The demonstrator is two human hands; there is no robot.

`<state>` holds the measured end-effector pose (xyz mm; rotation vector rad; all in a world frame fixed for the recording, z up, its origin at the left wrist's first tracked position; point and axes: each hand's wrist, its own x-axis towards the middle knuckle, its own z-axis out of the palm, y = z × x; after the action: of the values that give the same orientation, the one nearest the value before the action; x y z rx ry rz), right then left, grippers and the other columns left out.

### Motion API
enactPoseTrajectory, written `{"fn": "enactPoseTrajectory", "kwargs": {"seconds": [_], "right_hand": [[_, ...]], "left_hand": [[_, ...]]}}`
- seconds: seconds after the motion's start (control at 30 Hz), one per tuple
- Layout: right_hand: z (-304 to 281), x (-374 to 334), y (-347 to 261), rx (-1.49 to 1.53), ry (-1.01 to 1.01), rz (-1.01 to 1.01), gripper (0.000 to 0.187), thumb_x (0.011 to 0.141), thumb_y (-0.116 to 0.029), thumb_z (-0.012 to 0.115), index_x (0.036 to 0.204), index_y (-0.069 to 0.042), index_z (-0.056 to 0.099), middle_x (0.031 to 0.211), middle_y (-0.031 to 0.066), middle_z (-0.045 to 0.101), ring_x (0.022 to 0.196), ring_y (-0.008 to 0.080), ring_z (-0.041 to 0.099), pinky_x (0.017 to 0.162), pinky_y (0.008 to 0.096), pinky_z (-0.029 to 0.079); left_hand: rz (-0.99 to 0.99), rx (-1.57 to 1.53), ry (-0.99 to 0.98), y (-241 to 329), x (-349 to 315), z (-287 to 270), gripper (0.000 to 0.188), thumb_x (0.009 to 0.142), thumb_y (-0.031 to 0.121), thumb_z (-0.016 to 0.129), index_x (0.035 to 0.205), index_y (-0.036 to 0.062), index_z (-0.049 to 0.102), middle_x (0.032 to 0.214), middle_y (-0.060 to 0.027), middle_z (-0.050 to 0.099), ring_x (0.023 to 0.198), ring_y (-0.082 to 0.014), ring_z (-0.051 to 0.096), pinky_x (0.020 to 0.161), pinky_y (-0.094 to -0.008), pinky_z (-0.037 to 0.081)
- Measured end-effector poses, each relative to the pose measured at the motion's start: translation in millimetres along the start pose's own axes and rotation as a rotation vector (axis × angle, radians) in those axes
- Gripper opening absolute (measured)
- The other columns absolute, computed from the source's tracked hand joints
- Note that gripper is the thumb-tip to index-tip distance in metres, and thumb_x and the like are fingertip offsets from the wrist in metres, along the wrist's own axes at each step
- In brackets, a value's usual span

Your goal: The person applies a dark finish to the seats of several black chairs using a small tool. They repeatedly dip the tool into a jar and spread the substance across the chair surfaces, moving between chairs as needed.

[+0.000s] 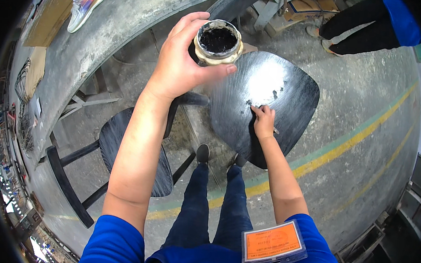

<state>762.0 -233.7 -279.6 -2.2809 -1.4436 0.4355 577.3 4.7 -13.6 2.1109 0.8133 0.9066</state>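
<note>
Up high, the left hand (178, 63) has its fingers clamped round a small open jar (218, 42) of black paste, held above the black chair seat (266, 106). Lower down, the right hand (264, 121) presses bunched fingers onto that seat.

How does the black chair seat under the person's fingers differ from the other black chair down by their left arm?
The chair seat under the right hand shows its whole glossy top, with a bright glare patch; the second chair looks duller and is partly hidden by the left forearm. The seat is being touched; the second chair stands untouched, its backrest and rails in view. Both are black and stand on the grey floor.
</note>
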Motion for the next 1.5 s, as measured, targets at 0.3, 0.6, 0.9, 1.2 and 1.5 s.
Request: {"fn": "enactPoseTrajectory", "kwargs": {"seconds": [0.3,0.6,0.9,1.2,1.5], "right_hand": [[-12,4,2,0.109,-0.155,-0.025,0.03,0.082,0.001,0.057,0.099,-0.016,0.076,0.091,0.0078,0.06,0.088,0.033,0.05,0.081,0.0394,0.045],[-8,-2,8,0.091,-0.147,-0.045,0.032,0.082,0.0,0.057,0.103,-0.015,0.074,0.092,0.0101,0.061,0.089,0.0338,0.052,0.083,0.0387,0.047],[-201,63,-77,1.026,-0.019,0.103,0.022,0.093,0.001,0.056,0.113,0.001,0.066,0.09,0.0022,0.061,0.076,0.0081,0.057,0.063,0.022,0.047],[-306,81,-225,-0.06,0.053,-0.506,0.016,0.078,-0.001,0.062,0.093,-0.003,0.064,0.099,0.0168,0.059,0.08,0.0331,0.066,0.064,0.0399,0.053],[-277,104,-243,-0.26,-0.119,-0.411,0.006,0.077,-0.005,0.063,0.083,-0.003,0.064,0.096,0.0152,0.057,0.08,0.0361,0.067,0.066,0.042,0.054]], "left_hand": [[-0.024,-0.02,-0.006,5,2,0,0.063,0.055,0.027,0.09,0.108,0.0036,0.066,0.131,-0.0133,0.054,0.117,-0.0289,0.057,0.098,-0.0387,0.046],[0.008,0.042,-0.058,-1,0,-1,0.069,0.059,0.02,0.087,0.12,0.003,0.06,0.134,-0.0096,0.053,0.123,-0.0236,0.052,0.105,-0.0358,0.039],[0.056,0.065,-0.019,6,5,1,0.073,0.055,0.006,0.085,0.122,0.0088,0.057,0.122,-0.009,0.06,0.118,-0.0275,0.055,0.102,-0.0382,0.041],[0.083,0.109,-0.026,17,5,-1,0.066,0.055,0.013,0.082,0.117,0.0115,0.06,0.111,-0.0089,0.059,0.112,-0.0334,0.053,0.1,-0.0421,0.041],[0.075,0.141,-0.093,15,4,-1,0.072,0.05,0.011,0.084,0.118,0.0114,0.059,0.113,-0.0093,0.059,0.116,-0.0331,0.051,0.102,-0.0426,0.039]]}}
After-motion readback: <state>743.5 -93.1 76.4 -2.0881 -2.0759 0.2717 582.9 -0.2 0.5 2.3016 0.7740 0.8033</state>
